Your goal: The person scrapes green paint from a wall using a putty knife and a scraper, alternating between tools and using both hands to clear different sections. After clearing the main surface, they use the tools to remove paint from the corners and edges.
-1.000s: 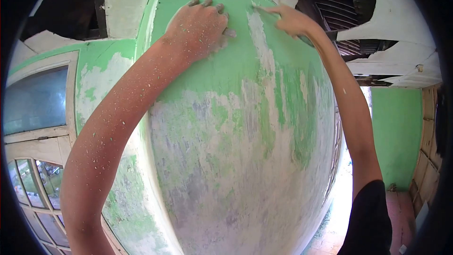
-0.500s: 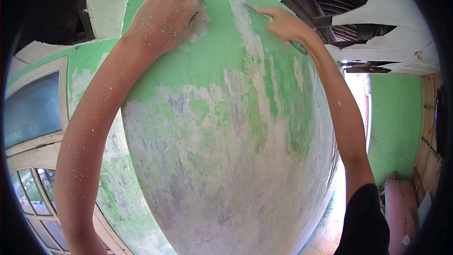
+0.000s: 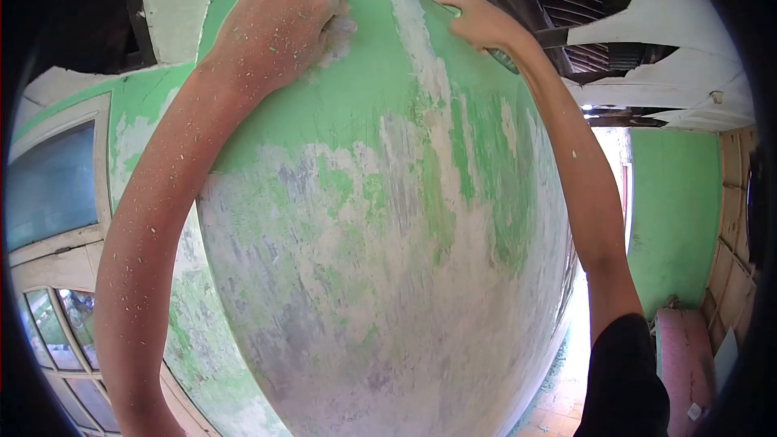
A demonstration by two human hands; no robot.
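Observation:
A green painted wall [image 3: 364,89] fills the middle of the view, its lower part stripped to patchy grey and white. My left hand [image 3: 279,28] lies on the upper wall with fingers stretched out, beside a bare white patch [image 3: 336,40]. Paint flecks dot that hand and forearm. High on the right, my right hand [image 3: 486,23] is closed round a scraper [image 3: 505,60]. Its thin blade points left to the top of a pale scraped strip [image 3: 421,40], the index finger stretched along it. The handle's end sticks out below the palm; the rest of the handle is hidden.
Broken ceiling panels [image 3: 672,24] with dark holes hang above. To the left are a window [image 3: 53,186] and a paned door [image 3: 61,324]. On the right stand another green wall [image 3: 676,210] and a pinkish piece of furniture [image 3: 684,356]. Debris lies on the tiled floor [image 3: 558,405].
My right hand and the scraper have shifted slightly up and left along the pale strip. My left hand stays against the wall, while the whole view has moved a little.

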